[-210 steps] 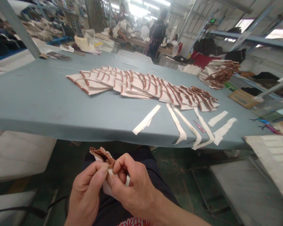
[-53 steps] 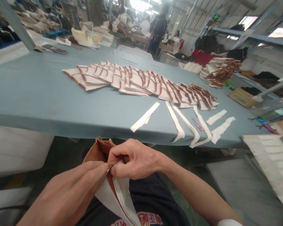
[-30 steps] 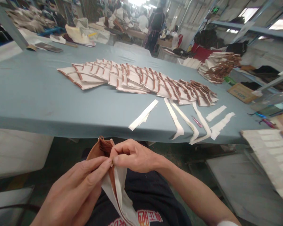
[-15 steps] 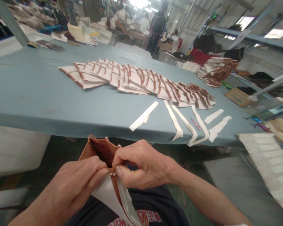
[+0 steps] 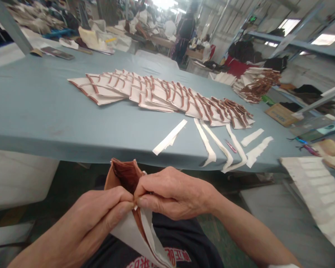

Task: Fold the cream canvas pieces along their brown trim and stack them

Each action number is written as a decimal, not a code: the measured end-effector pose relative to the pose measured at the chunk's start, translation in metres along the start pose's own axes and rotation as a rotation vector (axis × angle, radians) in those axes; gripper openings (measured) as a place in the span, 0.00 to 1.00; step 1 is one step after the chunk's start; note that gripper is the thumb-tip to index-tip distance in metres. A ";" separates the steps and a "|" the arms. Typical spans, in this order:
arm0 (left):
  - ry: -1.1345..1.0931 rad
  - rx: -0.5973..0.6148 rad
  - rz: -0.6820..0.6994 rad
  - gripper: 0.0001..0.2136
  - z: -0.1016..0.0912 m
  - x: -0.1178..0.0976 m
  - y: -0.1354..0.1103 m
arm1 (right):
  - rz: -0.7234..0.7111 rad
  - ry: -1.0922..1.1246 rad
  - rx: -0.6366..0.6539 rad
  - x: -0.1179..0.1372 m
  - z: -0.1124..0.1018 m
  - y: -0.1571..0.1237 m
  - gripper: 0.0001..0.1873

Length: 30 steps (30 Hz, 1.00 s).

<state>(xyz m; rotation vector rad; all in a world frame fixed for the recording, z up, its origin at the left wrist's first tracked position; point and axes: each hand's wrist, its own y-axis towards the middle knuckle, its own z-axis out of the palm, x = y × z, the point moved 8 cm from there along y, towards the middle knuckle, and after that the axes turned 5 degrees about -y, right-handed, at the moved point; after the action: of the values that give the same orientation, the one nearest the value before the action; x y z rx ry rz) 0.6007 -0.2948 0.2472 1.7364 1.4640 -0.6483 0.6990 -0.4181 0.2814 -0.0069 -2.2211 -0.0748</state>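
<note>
The left hand (image 5: 97, 219) and right hand (image 5: 174, 193) met over the lap, below the desk (image 5: 39, 108) edge. Both were pinched shut on a fabric piece (image 5: 122, 178). Its brown top rose at 12 o'clock from the fingertips, and its white lining hung toward 6 o'clock.

A long blue-grey table (image 5: 30, 111) is stretching across a workshop; metal shelving (image 5: 290, 41) is standing at right, and ceiling lights (image 5: 163, 3) are glaring above cluttered far tables (image 5: 162, 41).
</note>
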 end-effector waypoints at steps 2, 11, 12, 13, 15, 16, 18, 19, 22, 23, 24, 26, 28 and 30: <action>-0.098 0.033 -0.013 0.19 0.004 -0.006 0.005 | -0.012 0.024 0.023 -0.001 0.000 0.000 0.10; -0.027 -0.039 0.069 0.14 -0.006 -0.007 0.008 | 0.010 -0.226 0.047 0.010 0.000 0.003 0.09; -0.019 -0.014 0.070 0.13 -0.005 -0.007 0.009 | 0.042 -0.307 0.066 0.013 0.000 0.003 0.08; -0.011 0.007 0.066 0.12 -0.004 -0.008 0.009 | 0.076 -0.387 0.092 0.017 0.001 0.002 0.07; -0.002 0.035 0.052 0.12 -0.001 -0.011 0.010 | 0.126 -0.530 0.151 0.027 0.003 0.003 0.06; 0.006 0.038 0.045 0.13 0.000 -0.013 0.010 | 0.134 -0.585 0.177 0.032 0.004 0.004 0.07; 0.042 0.001 0.017 0.15 0.003 -0.016 0.013 | 0.145 -0.656 0.216 0.039 0.006 0.006 0.09; 0.059 -0.024 0.007 0.15 0.004 -0.018 0.015 | 0.160 -0.672 0.224 0.039 0.005 0.007 0.10; 0.041 -0.080 -0.019 0.15 0.010 -0.016 0.021 | 0.228 -0.624 0.219 0.025 0.002 0.008 0.10; -0.006 -0.084 -0.025 0.16 0.013 -0.014 0.022 | 0.237 -0.574 0.205 0.018 0.001 0.007 0.10; -0.068 -0.084 -0.037 0.17 0.017 -0.010 0.021 | 0.230 -0.504 0.185 0.011 0.001 0.007 0.10; -0.209 -0.107 -0.086 0.18 0.025 0.000 0.014 | 0.174 -0.322 0.114 -0.003 0.002 0.006 0.11; -0.375 -0.162 -0.161 0.21 0.033 0.013 0.001 | 0.092 -0.122 0.040 -0.013 0.006 0.005 0.12; -0.590 -0.243 -0.283 0.26 0.042 0.026 -0.015 | 0.040 0.041 -0.026 -0.024 0.011 0.005 0.14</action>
<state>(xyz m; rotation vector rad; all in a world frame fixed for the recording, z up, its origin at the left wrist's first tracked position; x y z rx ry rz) 0.5957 -0.3131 0.1988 1.0354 1.2999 -0.9861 0.7050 -0.4124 0.2556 -0.0634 -2.1784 -0.0809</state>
